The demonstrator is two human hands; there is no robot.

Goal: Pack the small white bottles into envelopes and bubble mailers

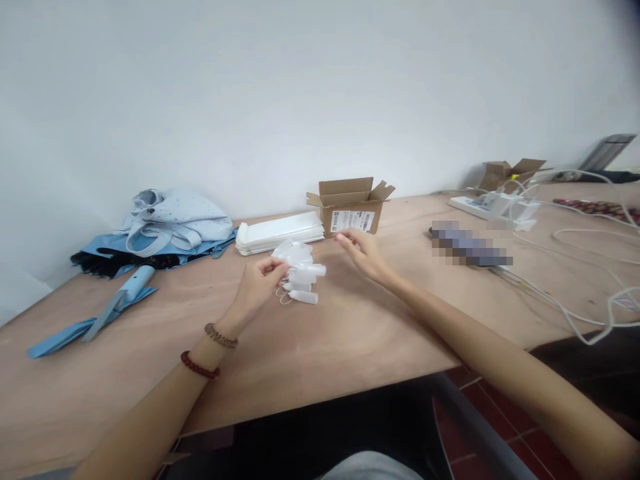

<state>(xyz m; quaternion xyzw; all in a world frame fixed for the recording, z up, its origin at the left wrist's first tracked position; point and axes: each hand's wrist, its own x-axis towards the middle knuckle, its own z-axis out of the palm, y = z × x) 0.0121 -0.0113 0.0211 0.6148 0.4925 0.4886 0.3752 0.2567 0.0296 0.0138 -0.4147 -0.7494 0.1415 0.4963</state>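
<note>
A group of small translucent white plastic tubes with thin string loops point(304, 297) lies on the table in front of me. My left hand point(263, 279) is closed in a pinch at the left side of this group. One tube point(311, 271) sticks out to the right from its fingertips, apparently held by its string end. To the right of the tubes, my right hand point(363, 252) hovers above the table with its fingers stretched out and nothing visible in it. Behind it stands an open cardboard box point(350, 217) with printed labels; its inside cannot be seen.
Left of the box is a stack of white envelopes point(283, 230). A light blue bag point(175, 217) and a folded blue umbrella point(133, 287) lie at the left. Phone point(465, 245), power strip point(493, 205), white cables and another cardboard box point(505, 175) occupy the right side.
</note>
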